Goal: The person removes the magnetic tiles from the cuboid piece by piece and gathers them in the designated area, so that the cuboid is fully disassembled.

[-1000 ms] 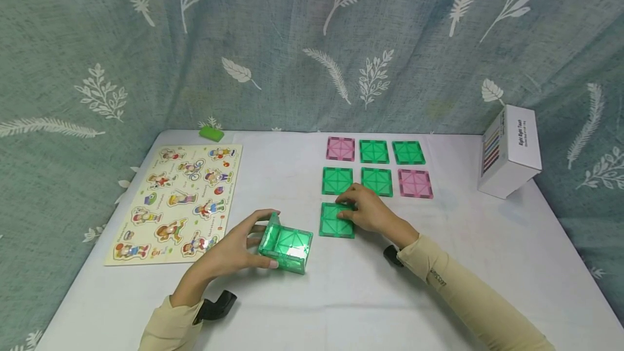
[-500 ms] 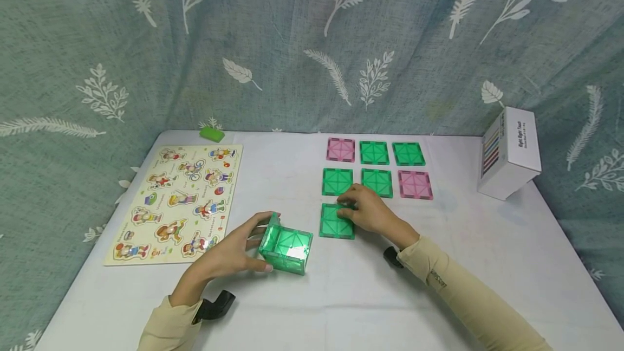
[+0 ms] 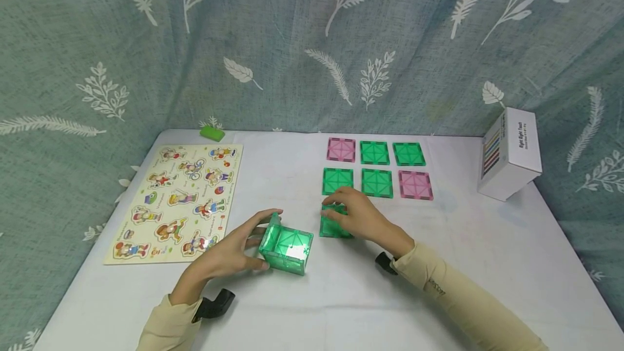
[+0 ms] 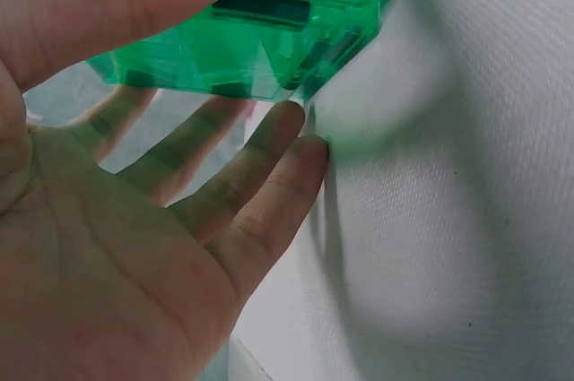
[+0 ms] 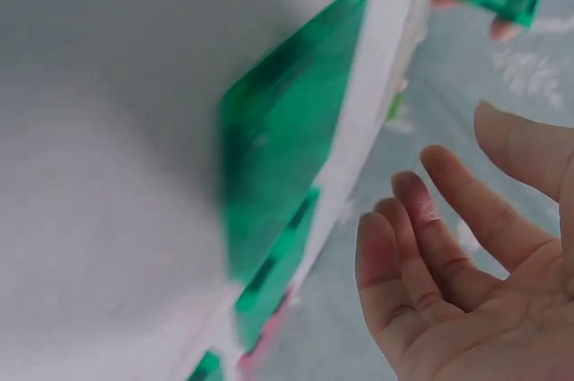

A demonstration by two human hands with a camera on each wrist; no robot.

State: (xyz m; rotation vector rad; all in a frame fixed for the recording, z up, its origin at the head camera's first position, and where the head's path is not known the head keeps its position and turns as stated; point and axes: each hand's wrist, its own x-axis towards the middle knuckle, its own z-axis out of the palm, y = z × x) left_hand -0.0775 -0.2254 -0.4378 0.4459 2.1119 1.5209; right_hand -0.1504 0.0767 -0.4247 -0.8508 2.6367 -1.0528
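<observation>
My left hand (image 3: 226, 251) holds the left side of an open box of green see-through magnetic tiles (image 3: 292, 242), which stands on the white table. In the left wrist view the thumb lies along the box (image 4: 296, 13), and the fingers reach to its other side. My right hand (image 3: 363, 218) is over the nearest flat green magnetic tile (image 3: 333, 229), covering part of it. From the right wrist view, its fingers (image 5: 448, 255) are loosely bent and apart from that tile (image 5: 291, 130), with nothing between them and the thumb.
Beyond the right hand lie two rows of flat tiles, green ones (image 3: 374, 153) and pink ones (image 3: 415, 184). A picture puzzle board (image 3: 177, 205) lies at the left, with a small green block (image 3: 212, 133) behind it. At the right stands a white box (image 3: 509, 153).
My right hand has shifted left over the nearest green tile and now hides more of it. The left hand and the tile box have stayed almost still.
</observation>
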